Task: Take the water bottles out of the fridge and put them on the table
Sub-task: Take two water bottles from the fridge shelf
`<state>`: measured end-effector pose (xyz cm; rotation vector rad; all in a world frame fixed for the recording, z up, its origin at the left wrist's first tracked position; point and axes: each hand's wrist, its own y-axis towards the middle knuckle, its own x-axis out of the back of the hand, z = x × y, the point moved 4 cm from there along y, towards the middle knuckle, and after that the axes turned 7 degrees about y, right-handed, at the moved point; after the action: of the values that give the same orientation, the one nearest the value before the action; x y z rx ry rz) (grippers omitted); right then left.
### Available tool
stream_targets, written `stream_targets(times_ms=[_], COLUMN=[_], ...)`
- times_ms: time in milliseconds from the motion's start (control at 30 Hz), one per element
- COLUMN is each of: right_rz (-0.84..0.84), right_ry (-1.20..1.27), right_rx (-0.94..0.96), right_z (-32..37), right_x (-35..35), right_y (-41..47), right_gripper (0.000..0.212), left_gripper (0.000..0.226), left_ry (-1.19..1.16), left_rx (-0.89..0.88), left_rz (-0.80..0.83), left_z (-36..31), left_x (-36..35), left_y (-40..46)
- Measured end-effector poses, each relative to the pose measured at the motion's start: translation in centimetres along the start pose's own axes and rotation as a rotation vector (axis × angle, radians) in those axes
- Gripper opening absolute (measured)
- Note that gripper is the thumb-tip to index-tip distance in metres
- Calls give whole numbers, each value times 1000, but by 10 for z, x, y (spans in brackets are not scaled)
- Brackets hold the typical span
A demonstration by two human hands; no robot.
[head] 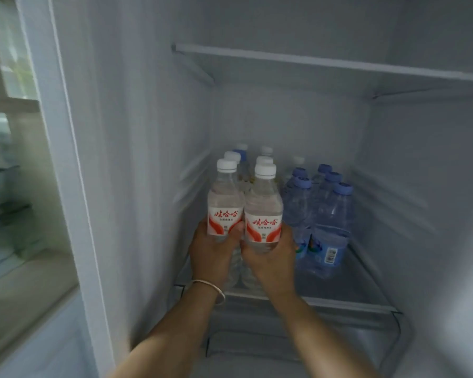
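Both my hands are inside the open fridge. My left hand (212,255) grips a clear water bottle (224,203) with a white cap and a red-and-white label. Right beside it, my right hand (271,257) grips a second bottle of the same kind (262,211). Both bottles are upright and raised a little above the glass shelf (366,279). Behind them stand several more white-capped bottles (264,159). To the right stands a group of several blue-capped, blue-tinted bottles (325,214).
An upper shelf (311,61) spans the fridge above the bottles. A drawer (298,339) sits below the bottle shelf. The fridge's left wall (134,186) is close to my left arm. Outside on the left is a window (17,159).
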<state>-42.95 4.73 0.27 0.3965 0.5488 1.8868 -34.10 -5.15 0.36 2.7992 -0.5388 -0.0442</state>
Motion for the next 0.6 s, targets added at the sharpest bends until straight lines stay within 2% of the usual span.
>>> stream_targets(times_ms=[200, 300, 400, 600], right_rz=[4, -93, -235, -461], right_ry=[31, -22, -53, -144], right_rx=[29, 65, 59, -30], right_z=[62, 91, 116, 168], right_x=[28, 50, 75, 140], right_y=[-48, -96, -152, -269], right_gripper=[56, 55, 54, 57], left_gripper=[36, 21, 36, 44], left_ry=[-61, -97, -113, -147], left_rx=[-64, -85, -106, -125], left_rz=[114, 267, 371, 611], left_z=[-35, -47, -54, -78], left_x=[31, 50, 68, 86], left_y=[-49, -88, -134, -248])
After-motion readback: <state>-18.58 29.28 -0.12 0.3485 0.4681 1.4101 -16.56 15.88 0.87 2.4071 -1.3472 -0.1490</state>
